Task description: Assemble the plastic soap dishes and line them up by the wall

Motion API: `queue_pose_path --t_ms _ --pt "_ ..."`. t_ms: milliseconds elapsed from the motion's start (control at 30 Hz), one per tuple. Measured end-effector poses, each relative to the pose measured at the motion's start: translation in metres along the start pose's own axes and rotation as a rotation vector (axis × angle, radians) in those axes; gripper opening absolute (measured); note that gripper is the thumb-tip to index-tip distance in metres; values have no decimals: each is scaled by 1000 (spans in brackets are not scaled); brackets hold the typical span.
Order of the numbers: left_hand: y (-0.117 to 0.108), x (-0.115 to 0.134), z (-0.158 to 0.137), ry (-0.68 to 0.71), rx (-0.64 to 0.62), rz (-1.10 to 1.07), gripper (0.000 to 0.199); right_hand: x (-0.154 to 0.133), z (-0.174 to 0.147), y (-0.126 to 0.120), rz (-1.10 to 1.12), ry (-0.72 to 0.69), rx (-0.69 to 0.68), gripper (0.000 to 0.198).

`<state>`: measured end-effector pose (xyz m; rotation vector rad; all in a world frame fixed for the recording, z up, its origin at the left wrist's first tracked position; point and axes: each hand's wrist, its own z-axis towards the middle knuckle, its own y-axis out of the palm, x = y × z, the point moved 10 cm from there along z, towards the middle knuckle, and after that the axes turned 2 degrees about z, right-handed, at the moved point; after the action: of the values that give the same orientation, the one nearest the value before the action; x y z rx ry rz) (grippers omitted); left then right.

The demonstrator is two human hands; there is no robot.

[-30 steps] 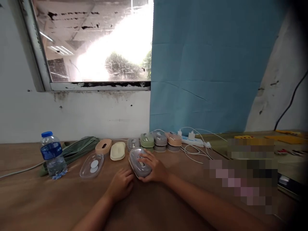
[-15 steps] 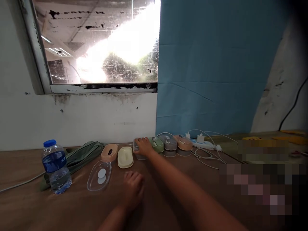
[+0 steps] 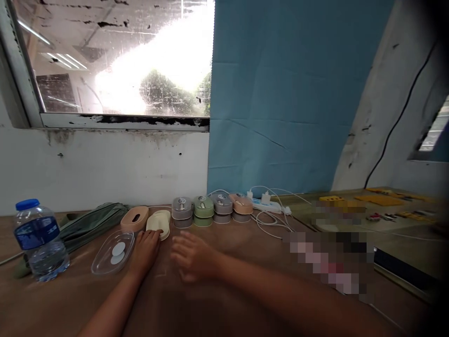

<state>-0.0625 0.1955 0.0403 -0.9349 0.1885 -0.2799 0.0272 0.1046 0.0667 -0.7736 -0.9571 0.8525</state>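
My left hand [image 3: 146, 249] lies at the near edge of a cream oval soap-box-like piece [image 3: 159, 223], its fingertips touching it; a firm grip does not show. My right hand [image 3: 192, 255] is over the brown table just to the right, fingers loosely stretched and apart, holding nothing. Behind the hands stand lidded boxes in a row: a grey one [image 3: 182, 211], a green one [image 3: 203, 210], another grey one [image 3: 222, 207] and a peach one [image 3: 242, 207]. Left of the cream piece sits a peach oval piece with a slot [image 3: 135, 218].
A clear oval tray [image 3: 98, 255] with two white discs [image 3: 118, 252] lies left of my left hand. A blue-capped water bottle [image 3: 40, 241] stands far left beside a green cloth bag [image 3: 94, 224]. A white power strip [image 3: 266, 205] and cables lie at the back right.
My right hand has left the grey box at the row's left end and come back toward me. My left hand has moved forward to the cream piece. The view has turned right.
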Motion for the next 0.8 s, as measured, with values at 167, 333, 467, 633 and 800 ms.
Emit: queue_pose_path --t_ms 167,333,467,633,800 --pt "-14 8 -7 61 11 -54 21 -29 -81 -25 59 -5 81 32" --pt "-46 60 -35 247 -1 -239 22 2 -139 -66 70 260 152 49" --pt "-63 136 -64 535 -258 -461 25 20 -168 -80 121 420 149 55" --pt "-73 185 -83 690 -382 -584 26 2 -166 -62 371 272 -90 42" --pt "-61 160 -68 470 -342 -561 30 -3 -168 -51 564 271 -216 41"
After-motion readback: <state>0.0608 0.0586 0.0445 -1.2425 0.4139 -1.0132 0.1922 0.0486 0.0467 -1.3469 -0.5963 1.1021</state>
